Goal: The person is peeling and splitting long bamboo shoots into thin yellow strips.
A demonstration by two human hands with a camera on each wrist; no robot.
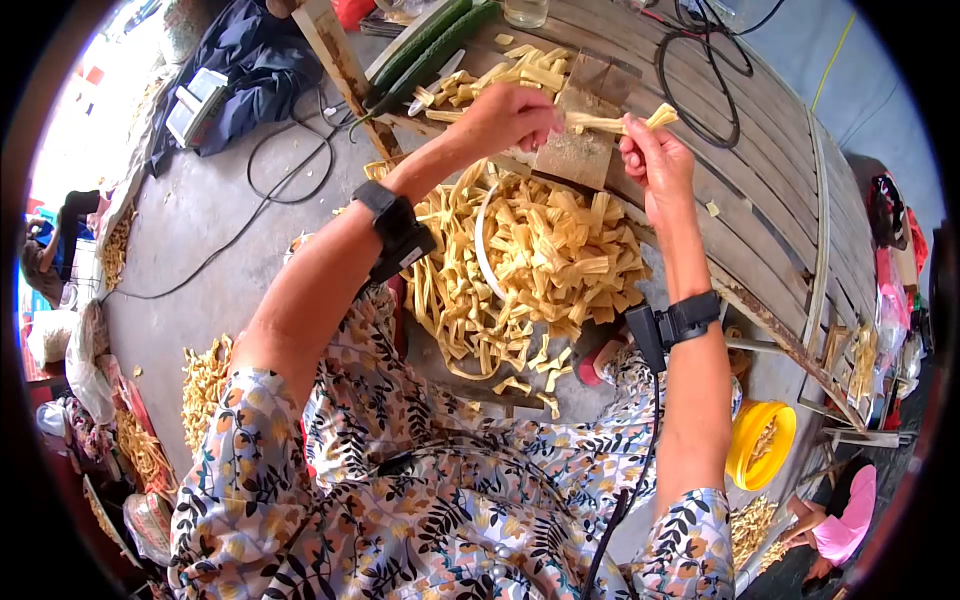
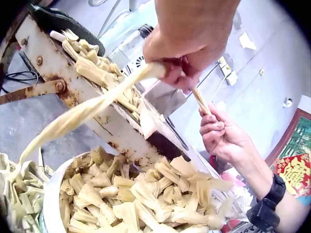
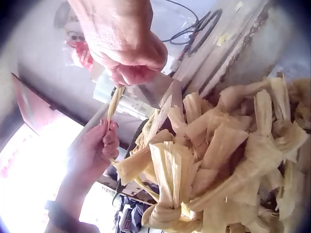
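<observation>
Stretching between two bare hands, a pale yellow strip (image 1: 600, 123) is held aloft at 1 o'clock in the head view, over a wooden block (image 1: 574, 160). It is gripped at one end of the taut span by the left hand (image 1: 510, 120), at 12 o'clock, with thumb and fingers pinched on it; at the other it is clasped in the curled fingers of the right hand (image 1: 658, 165), toward 2 o'clock, a flared end poking out past the thumb. In the left wrist view, a long twisted tail is seen slanting from the left hand toward 8 o'clock.

Beneath the hands, a heap of knotted pieces (image 1: 575, 250) is piled beside a curved white rim (image 1: 484, 240), with looser strips (image 1: 435, 290) strewn just to its left. Cucumbers (image 1: 440, 50) are laid near 12 o'clock, close to the slatted table (image 1: 775, 180), while a yellow bucket (image 1: 745, 445) is stationed at 4 o'clock.

Light, soft and pliable handling is suggested by the ribbed strip, which would probably be bent or twisted easily but could be split along its length by a hard pull. Little slipperiness is expected. It is best taken across its full width, at the bunched, twisted part, rather than by the thin, fanned end.
</observation>
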